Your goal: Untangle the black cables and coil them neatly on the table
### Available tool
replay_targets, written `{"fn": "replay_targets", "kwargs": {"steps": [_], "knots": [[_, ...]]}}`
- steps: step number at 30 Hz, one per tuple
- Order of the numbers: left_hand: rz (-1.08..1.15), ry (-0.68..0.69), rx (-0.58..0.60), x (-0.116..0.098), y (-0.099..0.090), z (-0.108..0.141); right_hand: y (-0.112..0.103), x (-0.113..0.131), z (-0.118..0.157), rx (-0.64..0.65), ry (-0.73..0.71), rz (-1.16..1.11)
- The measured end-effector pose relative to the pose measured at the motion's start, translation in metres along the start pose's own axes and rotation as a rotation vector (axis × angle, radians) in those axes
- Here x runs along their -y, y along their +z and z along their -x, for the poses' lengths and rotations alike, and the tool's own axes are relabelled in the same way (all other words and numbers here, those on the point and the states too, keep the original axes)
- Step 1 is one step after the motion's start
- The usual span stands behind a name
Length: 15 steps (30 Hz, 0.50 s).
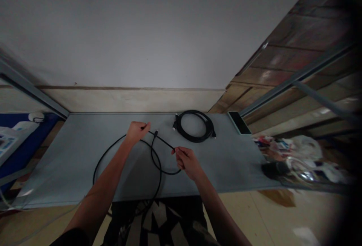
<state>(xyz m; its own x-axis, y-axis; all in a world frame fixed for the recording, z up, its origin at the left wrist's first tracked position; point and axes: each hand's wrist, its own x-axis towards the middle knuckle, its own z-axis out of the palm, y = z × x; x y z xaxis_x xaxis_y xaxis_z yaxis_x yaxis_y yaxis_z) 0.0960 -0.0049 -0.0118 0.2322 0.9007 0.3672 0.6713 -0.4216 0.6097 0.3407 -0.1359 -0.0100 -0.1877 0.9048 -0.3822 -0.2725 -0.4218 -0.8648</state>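
Observation:
A black cable [161,139] is stretched between my two hands above the grey table. My left hand [137,131] is closed on it at the left end of this taut stretch. Farther right, my right hand [186,159] pinches the same cable between thumb and fingers. The rest of it runs in loose loops over the table and hangs past the front edge near my lap. One connector of it shows just right of my left hand. Behind my right hand, a second black cable lies in a neat coil [209,127] with its plugs at the sides, untouched.
The grey table [220,166] stands against a pale wall. A phone [240,122] lies at its back right corner. Metal frame posts rise at both sides. Plastic bags [305,148] and a dark cylindrical object [275,169] are at the right, and a white device [17,136] at the left.

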Motion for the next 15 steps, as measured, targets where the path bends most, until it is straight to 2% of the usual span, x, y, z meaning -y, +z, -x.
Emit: {"fn": "replay_targets", "kwargs": {"steps": [8, 15], "knots": [[-0.003, -0.108, -0.022, 0.029, 0.000, -0.015, -0.037, -0.008, -0.001, -0.089, -0.055, 0.082], [-0.014, -0.147, -0.068, 0.050, -0.002, -0.028, -0.070, -0.002, 0.006, -0.178, -0.071, 0.113]]}}
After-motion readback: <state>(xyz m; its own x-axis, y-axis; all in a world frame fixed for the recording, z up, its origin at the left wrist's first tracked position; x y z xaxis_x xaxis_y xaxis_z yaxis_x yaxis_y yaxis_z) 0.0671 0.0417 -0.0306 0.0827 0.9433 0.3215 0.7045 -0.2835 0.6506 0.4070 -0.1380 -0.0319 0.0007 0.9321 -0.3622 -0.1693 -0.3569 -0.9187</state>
